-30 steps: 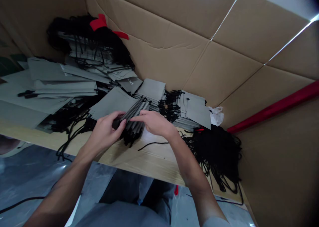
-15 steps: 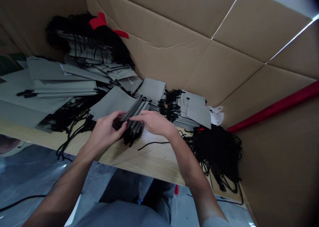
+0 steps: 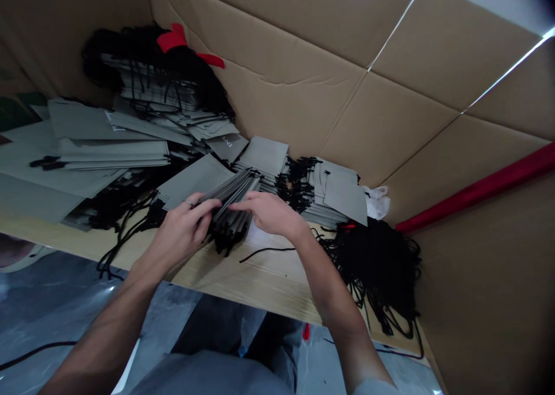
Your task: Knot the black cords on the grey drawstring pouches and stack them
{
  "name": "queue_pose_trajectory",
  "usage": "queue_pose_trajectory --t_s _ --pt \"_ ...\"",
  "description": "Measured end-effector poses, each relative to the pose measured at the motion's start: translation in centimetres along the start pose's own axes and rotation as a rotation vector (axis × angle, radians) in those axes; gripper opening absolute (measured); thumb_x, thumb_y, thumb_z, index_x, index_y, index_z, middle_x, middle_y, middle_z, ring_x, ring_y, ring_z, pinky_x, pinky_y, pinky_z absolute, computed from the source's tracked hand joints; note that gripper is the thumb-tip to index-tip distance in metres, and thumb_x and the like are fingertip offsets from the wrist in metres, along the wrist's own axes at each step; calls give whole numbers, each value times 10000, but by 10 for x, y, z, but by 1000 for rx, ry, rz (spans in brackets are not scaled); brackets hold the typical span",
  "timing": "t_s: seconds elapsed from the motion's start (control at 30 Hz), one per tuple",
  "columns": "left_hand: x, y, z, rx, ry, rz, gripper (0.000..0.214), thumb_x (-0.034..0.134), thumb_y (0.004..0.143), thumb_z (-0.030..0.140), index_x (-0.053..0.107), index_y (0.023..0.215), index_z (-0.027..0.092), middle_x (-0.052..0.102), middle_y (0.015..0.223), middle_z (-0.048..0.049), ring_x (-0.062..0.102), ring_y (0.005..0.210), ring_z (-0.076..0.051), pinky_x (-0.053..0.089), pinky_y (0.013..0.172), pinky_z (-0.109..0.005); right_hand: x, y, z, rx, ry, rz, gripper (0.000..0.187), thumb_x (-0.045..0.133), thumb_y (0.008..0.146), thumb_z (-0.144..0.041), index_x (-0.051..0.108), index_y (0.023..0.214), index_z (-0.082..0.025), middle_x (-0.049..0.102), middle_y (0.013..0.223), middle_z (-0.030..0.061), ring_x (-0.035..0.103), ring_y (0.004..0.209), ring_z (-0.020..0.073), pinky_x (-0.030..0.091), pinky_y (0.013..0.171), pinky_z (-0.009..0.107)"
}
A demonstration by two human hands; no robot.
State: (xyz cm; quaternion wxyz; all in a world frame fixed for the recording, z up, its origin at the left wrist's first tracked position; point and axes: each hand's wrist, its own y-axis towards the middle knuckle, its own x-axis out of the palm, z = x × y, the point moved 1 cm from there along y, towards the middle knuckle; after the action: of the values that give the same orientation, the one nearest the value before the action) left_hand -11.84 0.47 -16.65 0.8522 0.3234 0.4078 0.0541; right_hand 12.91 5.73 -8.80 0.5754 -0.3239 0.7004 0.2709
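1. Bench edge (image 3: 269,302) running across the near foreground, pale wood, with grey floor below it; bare strip of benchtop between that edge and the hands, crossed only by one loose black cord (image 3: 266,250).
2. Left hand (image 3: 182,233) curled around the near end of a fanned bundle of flat grey bags (image 3: 217,189), fingers pressed on its top sheet, a ring on one finger.
3. Right hand (image 3: 271,213) lying flat against the same bundle from the other side, fingertips touching the edges of the sheets, not clenched.
4. Bundle tilted up between both hands, black handle cords hanging from its near end onto the wood.
5. Heap of tangled black cords (image 3: 377,268) just right of the right forearm, spilling over the bench edge and narrowing room on that side.
6. Stacks of small grey bags (image 3: 338,195) just behind the hands, a white plastic scrap (image 3: 376,201) beside them.
7. Larger flat grey sheets (image 3: 87,146) piled to the left, well apart from the hands.
8. Taller stack of corded bags (image 3: 156,88) in the far corner, red ribbon (image 3: 173,36) on top.
9. Cardboard walls (image 3: 347,65) closing the bench behind and to the right, a red bar (image 3: 477,189) along the right wall.
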Motion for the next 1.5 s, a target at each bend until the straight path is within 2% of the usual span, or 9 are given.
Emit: queue_pose_trajectory --t_s 0.1,0.23,0.43,0.63,0.87,1.07,1.2,1.4,1.5 --pt "0 0 3 29 23 21 405 443 1157 394 809 1201 224 776 1265 -108 781 1076 -240 609 947 -356 -1 0 -2 6 -6 0 754 483 1003 70 742 1589 -329 753 1183 59 705 1016 200 530 899 310" --pt "0 1 10 53 34 31 343 641 1095 500 765 1216 204 764 1177 -81 770 1029 -238 610 915 -352 -2 -2 -3 8 -12 3 746 483 1007 65 734 1597 -317 748 1172 58 692 991 189 525 880 298" --pt "-1 3 9 26 41 61 287 531 1151 380 728 1282 216 776 1212 -72 755 991 -217 588 841 -328 -3 -1 0 4 -22 3 740 478 1007 68 722 1604 -295 744 1187 61 705 1052 194 532 919 302" --pt "0 2 4 22 50 42 347 448 1180 350 762 1236 213 735 1298 -106 750 1155 -244 586 1021 -366 -1 1 -3 -7 -50 -29 641 507 1014 55 772 1498 -272 759 1221 64 727 1059 201 533 894 300" --pt "2 1 1 -14 49 23 419 416 1166 367 804 1239 227 703 1295 -117 740 1178 -259 612 986 -376 4 3 -7 9 -94 -67 604 537 1050 10 762 1510 -311 752 1207 65 727 999 213 533 852 313" --pt "-1 -2 5 -19 42 -13 341 576 1079 415 795 1282 251 698 1380 -107 715 1345 -294 638 1047 -372 5 4 -7 15 -93 -73 652 542 1060 -7 694 1607 -329 758 1279 75 742 1038 226 550 877 325" --pt "-2 -5 3 -18 37 -27 384 651 1028 438 780 1334 245 686 1412 -113 725 1310 -299 650 1061 -380 6 3 -6 23 -83 -64 750 486 1048 22 624 1686 -347 757 1276 78 742 1042 227 555 885 328" --pt "2 -4 -3 -32 32 1 360 612 1047 359 771 1347 240 687 1390 -124 729 1240 -287 648 1060 -394 7 2 -3 8 -45 -32 818 490 1036 28 539 1756 -358 753 1235 73 714 1036 234 551 884 331" --pt "2 -2 -4 -42 35 31 348 567 1068 305 777 1339 242 675 1406 -133 725 1189 -273 644 1049 -397 2 -1 1 -9 -4 -3 810 476 1022 48 577 1727 -338 751 1258 65 703 1082 216 551 931 317"
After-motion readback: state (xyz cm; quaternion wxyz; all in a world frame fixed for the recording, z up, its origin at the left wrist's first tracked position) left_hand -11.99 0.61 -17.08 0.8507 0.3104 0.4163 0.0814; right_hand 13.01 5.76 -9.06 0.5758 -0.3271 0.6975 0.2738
